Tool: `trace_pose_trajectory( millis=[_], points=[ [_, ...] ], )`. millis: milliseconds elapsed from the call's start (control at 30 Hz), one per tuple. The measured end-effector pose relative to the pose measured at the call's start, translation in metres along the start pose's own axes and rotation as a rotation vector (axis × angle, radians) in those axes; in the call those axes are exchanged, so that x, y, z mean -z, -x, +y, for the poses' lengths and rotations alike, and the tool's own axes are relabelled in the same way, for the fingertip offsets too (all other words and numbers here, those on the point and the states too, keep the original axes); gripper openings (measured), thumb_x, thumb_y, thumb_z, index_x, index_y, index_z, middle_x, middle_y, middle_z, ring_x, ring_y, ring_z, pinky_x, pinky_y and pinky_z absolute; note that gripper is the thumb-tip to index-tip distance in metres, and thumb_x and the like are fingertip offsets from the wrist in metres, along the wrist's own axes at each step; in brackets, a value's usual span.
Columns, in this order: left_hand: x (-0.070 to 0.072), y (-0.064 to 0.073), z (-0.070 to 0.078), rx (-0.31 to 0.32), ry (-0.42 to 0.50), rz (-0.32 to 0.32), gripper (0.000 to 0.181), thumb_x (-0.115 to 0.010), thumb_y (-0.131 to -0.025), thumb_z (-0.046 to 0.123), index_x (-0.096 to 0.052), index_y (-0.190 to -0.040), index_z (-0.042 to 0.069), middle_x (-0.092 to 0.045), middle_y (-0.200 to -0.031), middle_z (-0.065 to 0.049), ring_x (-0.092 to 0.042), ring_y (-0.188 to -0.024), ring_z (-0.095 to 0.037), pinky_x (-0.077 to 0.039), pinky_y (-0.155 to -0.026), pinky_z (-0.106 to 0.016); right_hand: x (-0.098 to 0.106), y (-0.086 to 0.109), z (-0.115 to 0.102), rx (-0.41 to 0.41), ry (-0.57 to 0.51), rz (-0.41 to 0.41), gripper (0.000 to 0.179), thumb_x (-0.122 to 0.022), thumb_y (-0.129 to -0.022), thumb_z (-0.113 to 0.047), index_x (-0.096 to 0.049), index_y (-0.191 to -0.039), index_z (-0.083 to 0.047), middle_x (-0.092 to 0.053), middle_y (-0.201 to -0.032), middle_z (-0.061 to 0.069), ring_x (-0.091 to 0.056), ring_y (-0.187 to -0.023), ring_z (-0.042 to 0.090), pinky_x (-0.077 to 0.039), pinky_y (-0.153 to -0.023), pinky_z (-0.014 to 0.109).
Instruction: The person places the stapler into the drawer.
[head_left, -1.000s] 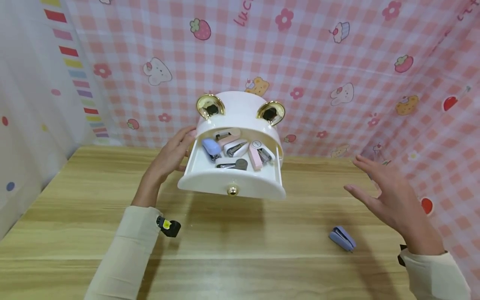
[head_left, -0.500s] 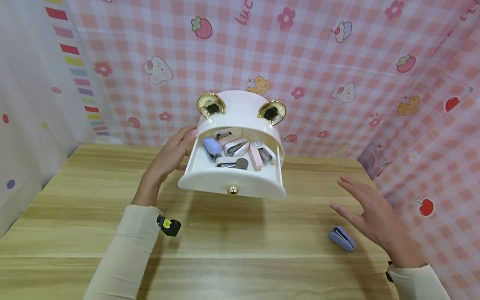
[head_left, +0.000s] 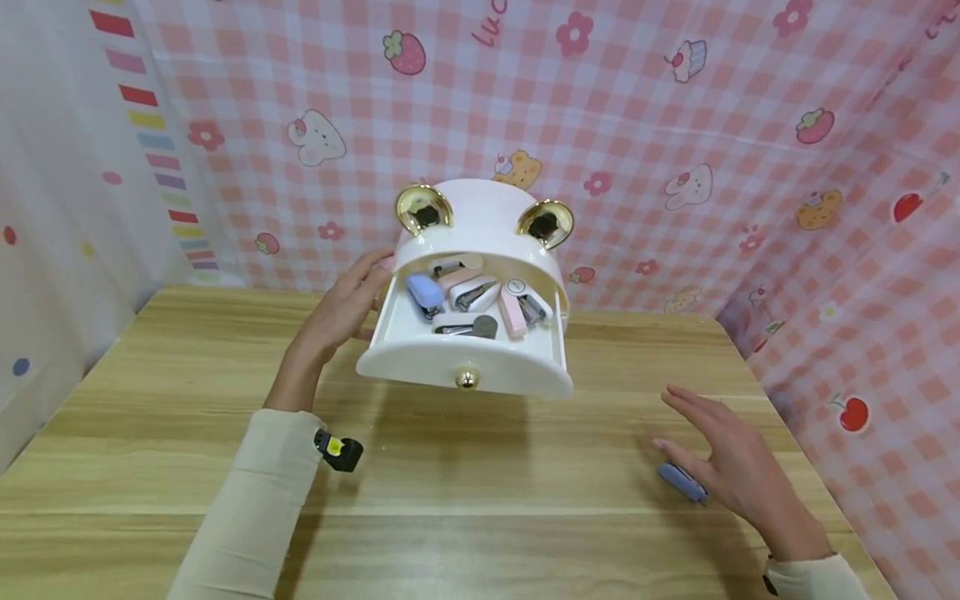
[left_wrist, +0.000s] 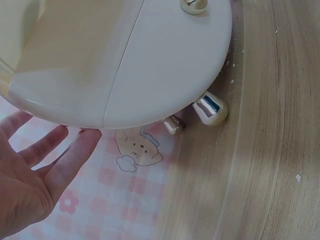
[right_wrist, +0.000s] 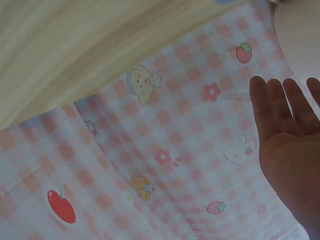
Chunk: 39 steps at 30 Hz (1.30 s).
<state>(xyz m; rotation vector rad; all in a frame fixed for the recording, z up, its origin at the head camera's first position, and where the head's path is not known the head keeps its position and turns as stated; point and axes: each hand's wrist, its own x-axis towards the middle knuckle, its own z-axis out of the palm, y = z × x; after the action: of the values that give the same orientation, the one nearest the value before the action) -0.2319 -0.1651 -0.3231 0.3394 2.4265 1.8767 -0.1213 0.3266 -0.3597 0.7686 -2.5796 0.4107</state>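
Observation:
A white storage box (head_left: 480, 208) with two gold-rimmed eyes stands at the table's back, its drawer (head_left: 420, 364) pulled out. Several mini staplers lie inside, among them a blue stapler (head_left: 425, 292), a white stapler (head_left: 483, 293) and a pink stapler (head_left: 513, 319). My left hand (head_left: 337, 312) rests with extended fingers against the box's left side; the left wrist view shows its fingertips (left_wrist: 90, 137) touching the white wall. Above the table at right hovers my right hand (head_left: 742, 475), fingers extended, holding nothing. It partly covers a loose purple-blue stapler (head_left: 681, 482).
The wooden table (head_left: 480, 550) meets a pink checked cloth (head_left: 630, 125) at the back and right. A white curtain (head_left: 52, 208) hangs at the left. The drawer front has a gold knob (head_left: 467, 379), and gold feet (left_wrist: 212, 110) lift the box.
My right hand has come down and leftward to the loose stapler, now partly hiding it. The left hand, box and drawer stay as they were.

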Motion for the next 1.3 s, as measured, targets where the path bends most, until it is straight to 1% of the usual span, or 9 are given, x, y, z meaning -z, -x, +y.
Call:
trace_pose_trajectory(
  millis=[167,300,433,600,800,967,1133,1200,1300],
  points=[
    [0.0,0.0,-0.001,-0.008,-0.001,0.002,0.065,-0.035,-0.106,0.059,-0.029,-0.161,0.024,-0.047,-0.139,-0.022,-0.057,-0.109,-0.042,-0.062,-0.069,-0.049,-0.01,0.009,0.002,0.011,0.017,-0.021,0.066,-0.09,-0.075,-0.018,-0.064,-0.133,0.001,-0.062,-0.136,0.017,-0.06,-0.116,0.04,-0.053,-0.086,0.058],
    [-0.001,0.001,0.0,-0.01,0.008,0.003,0.065,-0.035,-0.106,0.058,-0.029,-0.161,0.024,-0.048,-0.139,-0.023,-0.058,-0.109,-0.043,-0.061,-0.07,-0.051,-0.015,0.015,0.002,-0.016,0.025,-0.054,0.065,-0.089,-0.078,-0.025,-0.064,-0.133,0.0,-0.061,-0.136,0.016,-0.06,-0.116,0.041,-0.054,-0.084,0.059],
    [-0.002,0.002,0.001,-0.002,0.014,0.003,0.065,-0.035,-0.106,0.058,-0.028,-0.161,0.024,-0.049,-0.137,-0.023,-0.057,-0.11,-0.043,-0.061,-0.07,-0.051,-0.018,0.019,0.003,-0.039,0.03,-0.053,0.065,-0.089,-0.079,-0.026,-0.064,-0.133,-0.002,-0.061,-0.136,0.015,-0.06,-0.117,0.04,-0.055,-0.082,0.058],
    [-0.003,0.002,0.001,0.002,0.018,0.003,0.064,-0.035,-0.106,0.057,-0.028,-0.161,0.025,-0.049,-0.136,-0.024,-0.057,-0.109,-0.042,-0.061,-0.07,-0.052,-0.022,0.022,0.006,-0.038,0.042,-0.062,0.064,-0.089,-0.078,-0.028,-0.065,-0.131,-0.001,-0.063,-0.133,0.016,-0.061,-0.114,0.041,-0.054,-0.083,0.06],
    [-0.001,0.001,0.0,0.003,0.018,0.003,0.064,-0.034,-0.106,0.057,-0.027,-0.161,0.025,-0.046,-0.141,-0.022,-0.056,-0.11,-0.041,-0.061,-0.071,-0.052,-0.028,0.028,0.006,-0.076,0.03,-0.117,0.061,-0.087,-0.08,-0.033,-0.067,-0.129,-0.003,-0.062,-0.133,0.017,-0.06,-0.115,0.043,-0.053,-0.084,0.062],
    [0.0,0.002,-0.001,0.002,0.011,0.013,0.065,-0.036,-0.106,0.059,-0.029,-0.161,0.025,-0.046,-0.141,-0.022,-0.057,-0.11,-0.041,-0.061,-0.07,-0.05,-0.029,0.028,0.004,-0.096,0.023,-0.153,0.059,-0.086,-0.083,-0.034,-0.067,-0.13,-0.003,-0.061,-0.135,0.017,-0.058,-0.118,0.043,-0.053,-0.085,0.062],
    [-0.001,0.001,-0.002,-0.004,0.01,0.009,0.066,-0.036,-0.105,0.059,-0.029,-0.16,0.024,-0.045,-0.141,-0.021,-0.057,-0.109,-0.04,-0.061,-0.071,-0.05,-0.029,0.03,0.003,-0.182,0.016,-0.246,0.062,-0.08,-0.088,-0.04,-0.063,-0.135,-0.003,-0.059,-0.139,0.017,-0.056,-0.122,0.044,-0.051,-0.09,0.063],
    [-0.002,0.001,-0.001,-0.006,0.009,0.008,0.066,-0.035,-0.106,0.059,-0.028,-0.161,0.024,-0.045,-0.142,-0.021,-0.057,-0.109,-0.039,-0.061,-0.072,-0.05,-0.029,0.031,0.004,-0.2,0.016,-0.273,0.063,-0.08,-0.089,-0.039,-0.062,-0.136,-0.002,-0.059,-0.139,0.018,-0.057,-0.121,0.044,-0.051,-0.091,0.062],
    [-0.002,0.001,-0.001,-0.005,0.006,0.008,0.066,-0.035,-0.105,0.059,-0.028,-0.161,0.023,-0.045,-0.141,-0.021,-0.056,-0.108,-0.039,-0.061,-0.072,-0.05,-0.028,0.032,0.005,-0.186,0.031,-0.278,0.061,-0.082,-0.087,-0.033,-0.063,-0.135,0.0,-0.061,-0.136,0.019,-0.06,-0.117,0.042,-0.053,-0.088,0.058]
  ],
)
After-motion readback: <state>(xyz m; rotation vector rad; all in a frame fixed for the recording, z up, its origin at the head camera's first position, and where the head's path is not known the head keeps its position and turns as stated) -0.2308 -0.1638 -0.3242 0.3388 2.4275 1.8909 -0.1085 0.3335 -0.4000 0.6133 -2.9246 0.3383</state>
